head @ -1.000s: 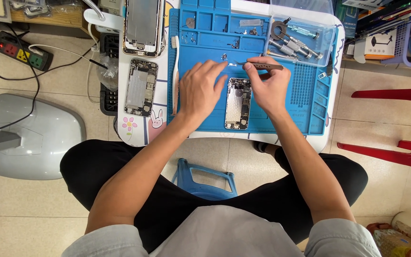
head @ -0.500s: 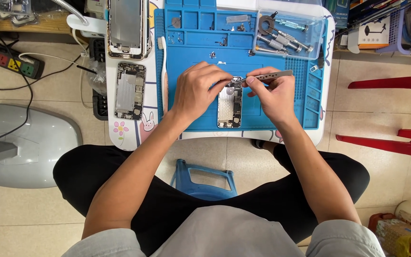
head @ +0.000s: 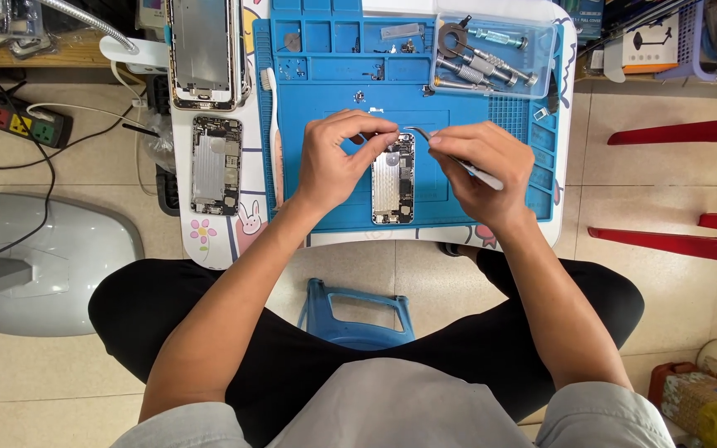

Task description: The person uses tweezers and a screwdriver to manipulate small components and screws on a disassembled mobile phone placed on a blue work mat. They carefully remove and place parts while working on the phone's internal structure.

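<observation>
Fingers point(head: 450, 149) of right hand point(head: 479, 170) pinch curved metal tweezers point(head: 437, 145), tip just right of the opened silver phone chassis point(head: 393, 181), long axis toward body; left hand point(head: 338, 162) pinched at its top-left corner.

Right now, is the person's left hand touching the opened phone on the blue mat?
Touching. The head view shows the left hand with its fingertips over the top edge of the opened phone, no gap visible.

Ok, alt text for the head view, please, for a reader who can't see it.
Seen from above, a seated person's left hand steadies an opened phone chassis on a blue repair mat while the right hand holds curved tweezers to its top edge. A second opened phone lies to the left, a clear tool tray behind.
</observation>
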